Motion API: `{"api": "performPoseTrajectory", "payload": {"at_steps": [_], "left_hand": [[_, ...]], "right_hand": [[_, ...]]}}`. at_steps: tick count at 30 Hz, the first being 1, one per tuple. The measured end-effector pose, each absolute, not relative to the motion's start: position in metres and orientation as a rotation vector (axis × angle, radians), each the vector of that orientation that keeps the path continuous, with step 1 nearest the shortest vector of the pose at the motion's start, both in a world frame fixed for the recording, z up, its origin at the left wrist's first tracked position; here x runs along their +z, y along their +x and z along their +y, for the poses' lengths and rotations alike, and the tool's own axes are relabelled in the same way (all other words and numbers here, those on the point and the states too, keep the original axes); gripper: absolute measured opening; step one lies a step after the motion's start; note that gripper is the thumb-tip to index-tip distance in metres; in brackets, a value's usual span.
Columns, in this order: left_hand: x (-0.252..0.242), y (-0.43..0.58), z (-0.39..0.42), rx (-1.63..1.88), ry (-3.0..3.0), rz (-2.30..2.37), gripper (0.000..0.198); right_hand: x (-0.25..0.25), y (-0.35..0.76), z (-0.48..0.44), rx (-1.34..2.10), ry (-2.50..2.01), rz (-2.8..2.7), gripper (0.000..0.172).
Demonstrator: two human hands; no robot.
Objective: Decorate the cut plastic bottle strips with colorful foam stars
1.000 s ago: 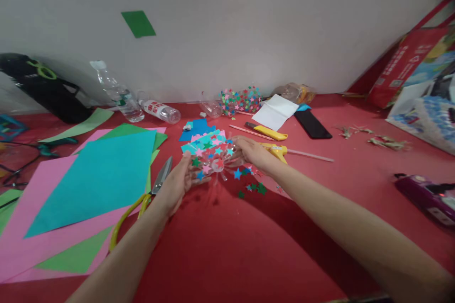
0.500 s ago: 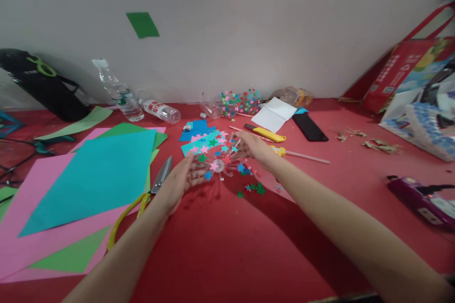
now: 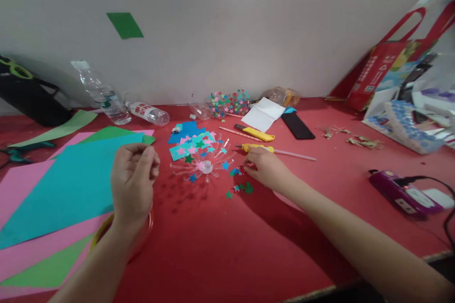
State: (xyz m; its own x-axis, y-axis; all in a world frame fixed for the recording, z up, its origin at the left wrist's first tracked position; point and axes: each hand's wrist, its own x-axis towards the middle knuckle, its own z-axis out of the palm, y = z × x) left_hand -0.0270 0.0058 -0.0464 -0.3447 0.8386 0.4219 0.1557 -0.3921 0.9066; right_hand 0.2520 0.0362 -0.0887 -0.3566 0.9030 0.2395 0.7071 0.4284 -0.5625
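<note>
A clear plastic piece (image 3: 206,166) cut into spread strips lies mid-table, with coloured paper stars on some strips. My left hand (image 3: 134,184) is raised to its left with curled fingers, over the yellow-handled scissors (image 3: 101,232); anything in its fingers is too small to make out. To the right of the plastic piece, my right hand (image 3: 261,165) reaches low over the table with bent fingers, beside loose blue and green stars (image 3: 245,187). Whether it touches a star cannot be told. A yellow glue-like tool (image 3: 259,148) lies just behind that hand.
Large coloured sheets (image 3: 67,184) cover the left. Behind stand or lie bottles (image 3: 149,112), a star-covered bottle (image 3: 230,104), a yellow cutter (image 3: 259,134) and a phone (image 3: 297,126). A purple power strip (image 3: 405,194) is at right.
Both hands have come away from the plastic piece. My left hand has moved left and up, its fingers now curled; my right hand has lowered toward the loose stars. The view has shifted right.
</note>
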Motion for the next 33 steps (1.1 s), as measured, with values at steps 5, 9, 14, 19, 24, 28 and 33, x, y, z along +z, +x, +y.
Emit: {"api": "performPoseTrajectory", "payload": {"at_steps": [5, 9, 14, 19, 24, 28, 33], "left_hand": [[-0.054, -0.011, -0.024, 1.248, 1.917, 1.333, 0.005], [-0.062, 0.022, -0.036, 0.602, 2.114, 1.045, 0.015], [-0.068, 0.047, -0.034, 0.441, 1.571, 1.147, 0.017], [-0.076, 0.053, -0.033, 0.517, 1.144, 1.111, 0.024], [-0.088, 0.06, -0.032, 0.635, 1.169, 1.155, 0.027], [-0.087, 0.066, -0.032, 0.683, 1.129, 1.175, 0.033], [-0.081, 0.074, -0.035, 0.889, 1.015, 1.166, 0.036]], "right_hand": [[-0.095, 0.241, 0.022, 0.268, -1.374, -2.345, 0.008], [-0.101, 0.234, 0.02, 0.207, -1.389, -2.367, 0.009], [-0.103, 0.234, 0.019, 0.277, -1.362, -2.315, 0.004], [-0.086, 0.233, 0.005, 0.426, -1.242, -2.268, 0.008], [-0.079, 0.229, -0.009, 0.492, -1.175, -2.284, 0.015], [-0.081, 0.229, -0.011, 0.427, -1.147, -2.302, 0.017], [-0.078, 0.229, -0.013, 0.312, -1.061, -2.33, 0.019]]}}
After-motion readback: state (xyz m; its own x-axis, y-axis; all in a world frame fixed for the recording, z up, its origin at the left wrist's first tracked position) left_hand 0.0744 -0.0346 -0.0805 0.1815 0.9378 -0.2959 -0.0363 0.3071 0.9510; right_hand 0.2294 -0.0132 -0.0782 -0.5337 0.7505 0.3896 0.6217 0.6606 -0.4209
